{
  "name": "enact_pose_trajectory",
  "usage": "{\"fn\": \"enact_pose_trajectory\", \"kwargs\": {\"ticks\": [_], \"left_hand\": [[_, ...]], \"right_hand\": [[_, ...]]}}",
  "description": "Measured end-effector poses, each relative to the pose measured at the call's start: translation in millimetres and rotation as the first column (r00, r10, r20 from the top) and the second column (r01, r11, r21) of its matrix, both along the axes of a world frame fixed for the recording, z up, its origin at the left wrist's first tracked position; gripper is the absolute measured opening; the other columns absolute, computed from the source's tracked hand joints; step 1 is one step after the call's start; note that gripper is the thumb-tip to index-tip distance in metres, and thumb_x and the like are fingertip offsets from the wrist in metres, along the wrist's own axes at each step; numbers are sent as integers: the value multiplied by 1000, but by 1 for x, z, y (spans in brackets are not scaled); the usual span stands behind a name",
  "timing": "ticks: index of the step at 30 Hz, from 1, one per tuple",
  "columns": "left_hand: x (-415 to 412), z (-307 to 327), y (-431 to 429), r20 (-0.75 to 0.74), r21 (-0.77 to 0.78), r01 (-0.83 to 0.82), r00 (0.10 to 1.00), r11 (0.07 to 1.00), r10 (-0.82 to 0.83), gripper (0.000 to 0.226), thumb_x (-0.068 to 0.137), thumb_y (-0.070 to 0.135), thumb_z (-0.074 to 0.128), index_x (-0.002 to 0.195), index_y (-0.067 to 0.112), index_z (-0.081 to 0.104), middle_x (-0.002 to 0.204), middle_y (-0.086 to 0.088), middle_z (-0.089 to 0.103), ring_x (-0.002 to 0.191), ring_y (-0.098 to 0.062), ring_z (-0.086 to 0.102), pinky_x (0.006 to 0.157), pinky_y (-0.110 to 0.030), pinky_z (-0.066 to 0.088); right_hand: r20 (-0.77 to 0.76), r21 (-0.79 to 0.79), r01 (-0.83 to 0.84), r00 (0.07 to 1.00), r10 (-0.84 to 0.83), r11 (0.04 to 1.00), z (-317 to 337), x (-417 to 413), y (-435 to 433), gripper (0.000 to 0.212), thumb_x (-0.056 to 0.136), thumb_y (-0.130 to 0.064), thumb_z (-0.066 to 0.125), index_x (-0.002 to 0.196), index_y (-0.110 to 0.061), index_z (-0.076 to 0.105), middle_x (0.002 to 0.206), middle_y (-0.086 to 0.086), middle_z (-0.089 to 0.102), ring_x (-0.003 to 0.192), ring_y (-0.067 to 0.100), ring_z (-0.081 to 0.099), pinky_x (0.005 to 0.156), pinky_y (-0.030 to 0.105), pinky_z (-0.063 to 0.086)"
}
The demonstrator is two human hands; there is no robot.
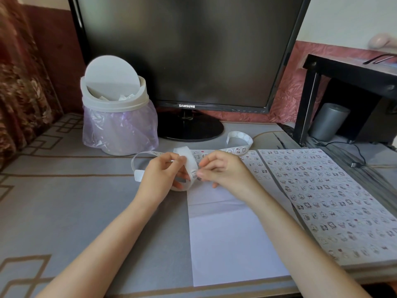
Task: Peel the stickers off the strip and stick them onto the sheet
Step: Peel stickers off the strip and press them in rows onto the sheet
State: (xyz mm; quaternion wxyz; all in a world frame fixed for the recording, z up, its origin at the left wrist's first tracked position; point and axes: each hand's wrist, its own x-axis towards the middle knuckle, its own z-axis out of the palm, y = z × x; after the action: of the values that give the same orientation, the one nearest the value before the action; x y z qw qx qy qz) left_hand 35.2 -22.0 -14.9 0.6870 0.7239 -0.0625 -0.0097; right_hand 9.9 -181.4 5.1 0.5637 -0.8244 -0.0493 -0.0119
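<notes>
At the middle of the worktop (64, 201), the strip (187, 161) arches up in a white loop between both hands. The left hand (161, 175) grips it with curled fingers. The right hand (223, 171) pinches it between thumb and forefinger, right where a printed sticker (194, 174) sits on the backing. From the left hand the bare backing curls away toward 9 o'clock and ends there, blunt and white. From the right hand the strip runs out toward 1 o'clock with printed stickers showing on it, and finishes in a loose coil (240, 139) standing on edge on the worktop.

Under the hands lies the sheet (232, 237). It is white; its far end carries a few rows of small stickers, and its near part is bare with a crease across it. Just beside its right edge, toward 3 o'clock, a second sheet (326, 196) is covered with rows of the same stickers.

At 11 o'clock stands a white bin (116, 104) with a tilted swing lid and a lilac bag liner. At 12 o'clock a dark Samsung monitor (182, 50) stands on a round foot. At 2 o'clock a black shelf (352, 67) spans a grey cylinder (328, 121), and a thin black cable (361, 153) runs beside them.
</notes>
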Motion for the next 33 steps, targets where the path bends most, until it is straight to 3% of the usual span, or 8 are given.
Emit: {"fn": "enact_pose_trajectory", "kwargs": {"ticks": [7,12,17,28,33], "left_hand": [[1,1,0,-51,-68,20,998,997,-23,25,97,24,49,91,5,64,82,-13,71,68,-17,68,57,-32,54],[-2,2,-2,-18,7,81,997,997,-81,13,90,18,61,81,12,67,70,3,70,66,-5,66,54,-22,53],[-2,0,0,-9,9,101,995,995,-101,9,88,15,63,80,14,68,67,5,70,66,-5,64,55,-23,54],[-3,1,1,6,24,118,993,993,-118,11,88,14,64,78,16,68,62,7,67,64,-4,62,55,-22,54],[-2,0,0,-20,59,100,995,993,-99,9,88,16,64,81,14,69,74,-4,70,66,-9,63,60,-29,57]], "right_hand": [[65,83,51,996,-57,995,-4,4,5,14,80,-5,70,83,-16,63,68,-3,65,55,6,56,45,16,38],[105,174,63,991,-82,983,-6,3,6,13,82,3,66,82,-10,64,70,5,61,47,0,51,44,8,34],[114,152,61,990,-78,986,-8,4,5,9,82,2,67,87,-5,68,72,7,63,49,-1,53,45,7,36],[110,124,44,992,-58,991,-7,4,4,11,81,2,68,81,-9,67,70,4,62,51,-3,53,45,7,36],[127,123,37,990,-52,992,-10,6,4,16,78,0,72,74,-15,67,70,-3,64,66,8,56,62,16,46]]}}
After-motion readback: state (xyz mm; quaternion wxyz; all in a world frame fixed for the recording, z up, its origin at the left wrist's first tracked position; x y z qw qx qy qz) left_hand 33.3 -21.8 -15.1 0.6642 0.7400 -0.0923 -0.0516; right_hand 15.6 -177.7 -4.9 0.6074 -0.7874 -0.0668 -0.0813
